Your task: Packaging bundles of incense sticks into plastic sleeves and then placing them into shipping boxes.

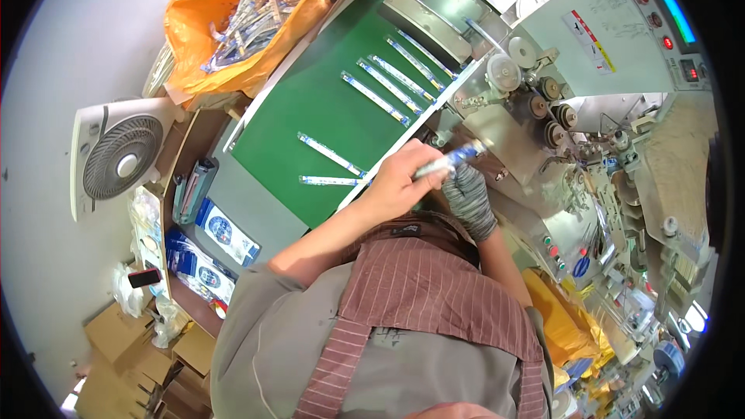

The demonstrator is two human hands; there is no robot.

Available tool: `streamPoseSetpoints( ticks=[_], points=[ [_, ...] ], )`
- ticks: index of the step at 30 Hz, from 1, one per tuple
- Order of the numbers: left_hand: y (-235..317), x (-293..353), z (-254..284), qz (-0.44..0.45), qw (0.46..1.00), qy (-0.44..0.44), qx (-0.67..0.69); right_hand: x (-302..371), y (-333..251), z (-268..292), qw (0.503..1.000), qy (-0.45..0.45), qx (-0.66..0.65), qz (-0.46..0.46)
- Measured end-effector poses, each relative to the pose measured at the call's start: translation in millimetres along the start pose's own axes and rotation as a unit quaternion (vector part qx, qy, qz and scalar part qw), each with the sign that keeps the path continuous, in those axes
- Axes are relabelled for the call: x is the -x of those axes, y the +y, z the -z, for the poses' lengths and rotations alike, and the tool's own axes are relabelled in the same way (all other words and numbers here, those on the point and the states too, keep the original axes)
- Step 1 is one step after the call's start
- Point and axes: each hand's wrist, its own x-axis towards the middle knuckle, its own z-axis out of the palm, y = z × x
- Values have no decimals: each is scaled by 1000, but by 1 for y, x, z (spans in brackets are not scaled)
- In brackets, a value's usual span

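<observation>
My bare left hand (405,177) is closed on one end of a slim blue-and-white wrapped stick packet (458,157), perhaps more than one; blur hides how many. Just below it, my right hand (470,195), in a grey striped knit glove, has its fingers curled up against the packet. Whether those fingers grip it too is hard to make out. Several similar stick packets (375,98) lie spaced in a slanting row on the green conveyor belt (291,171) beyond my left hand. Two of them (332,180) rest with their ends close to my left wrist.
An orange bag (182,39) full of stick packets stands at the far left. Printed blue-white bags (225,233) lie on a grey surface near a box fan (120,159). Machine rollers (535,105) and a control panel (660,15) occupy the right. Cardboard boxes (116,334) sit lower left.
</observation>
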Motion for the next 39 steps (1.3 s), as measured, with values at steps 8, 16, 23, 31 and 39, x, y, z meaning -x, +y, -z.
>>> streamPoseSetpoints(
  ticks=[8,16,23,31,39],
  points=[
    [25,73,6,26,931,-170,-323,97,-18,94,972,-166,161,-41],
    [109,152,9,99,940,-177,-275,197,-38,190,951,-245,128,139],
    [111,140,-28,131,915,373,75,209,5,169,973,136,-164,-91],
    [99,79,-148,317,913,117,230,181,-47,48,890,-27,-426,-160],
    [54,147,-184,306,916,9,259,219,6,96,982,-155,-54,-91]
  ],
)
